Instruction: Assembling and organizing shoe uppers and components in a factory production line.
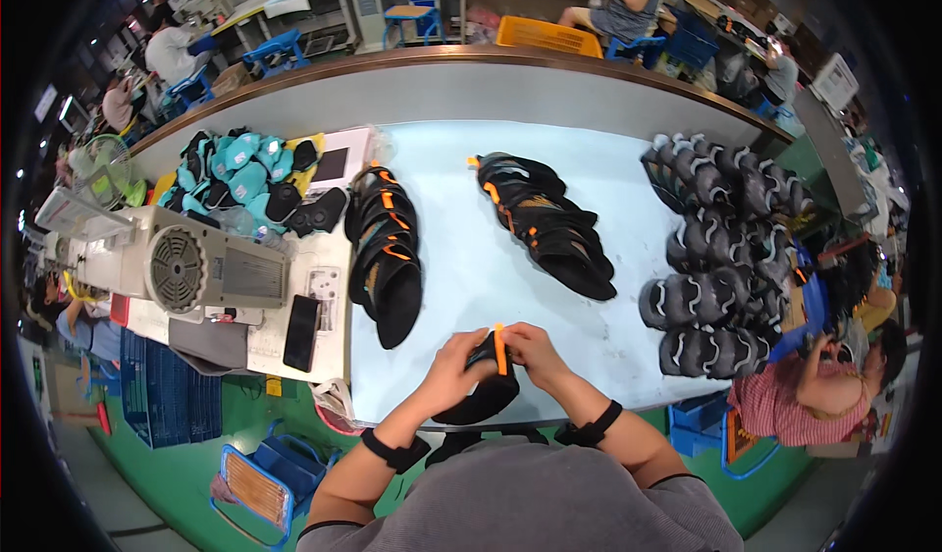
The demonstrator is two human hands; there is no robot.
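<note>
Close to the table's near edge I hold a black shoe upper [479, 402] with a bright orange strip [500, 353] standing up along it. My left hand [453, 370] is closed around its left side, fingers curled near the top of the strip. At the other side my right hand [537, 354] pinches the upper beside the strip's top end; its fingertips are partly hidden. Beyond my hands lies an overlapping row of black uppers with orange trim [549, 226]. A second such row [385, 258] rests to the left, along the table's edge by the machine.
A cream sewing machine [182, 262] stands at left, with a black phone [301, 333] on its bed. Behind it are piled teal and black pieces [240, 171]. Stacked dark grey uppers [711, 297] line the right side. A low partition [471, 86] bounds the far side; co-workers sit around.
</note>
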